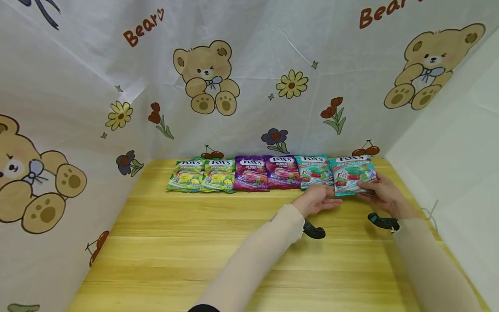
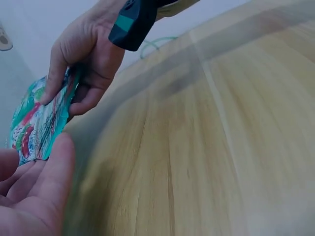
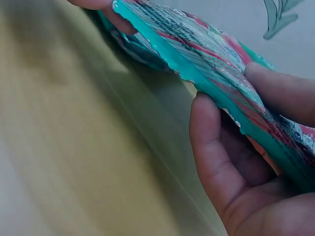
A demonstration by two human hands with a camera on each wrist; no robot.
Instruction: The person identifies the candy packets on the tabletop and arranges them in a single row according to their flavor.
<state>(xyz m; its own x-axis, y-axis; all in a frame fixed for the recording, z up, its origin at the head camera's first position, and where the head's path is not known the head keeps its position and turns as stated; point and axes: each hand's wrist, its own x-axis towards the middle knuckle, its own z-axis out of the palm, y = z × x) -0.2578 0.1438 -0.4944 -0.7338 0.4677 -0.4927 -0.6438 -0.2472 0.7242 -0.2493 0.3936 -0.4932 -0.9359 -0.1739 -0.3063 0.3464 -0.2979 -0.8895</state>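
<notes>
My right hand (image 1: 383,195) pinches the right side of a teal FOX'S candy bag (image 1: 352,175), thumb on the front and fingers beneath. In the right wrist view the bag's crimped teal edge (image 3: 179,69) runs diagonally past the thumb and fingers. My left hand (image 1: 317,199) is just below the bag's lower left corner, fingers mostly straight; in the left wrist view its fingertips (image 2: 61,147) lie right at that corner. A second teal candy bag (image 1: 315,171) lies beside it to the left, partly behind the left hand.
Two purple berry bags (image 1: 251,173) and two green-yellow bags (image 1: 186,175) continue the row leftward along the back of the wooden table (image 1: 195,251). A bear-print cloth (image 1: 249,121) hangs behind. At the right stand a white wall (image 1: 460,156) and a thin green cord (image 1: 430,214).
</notes>
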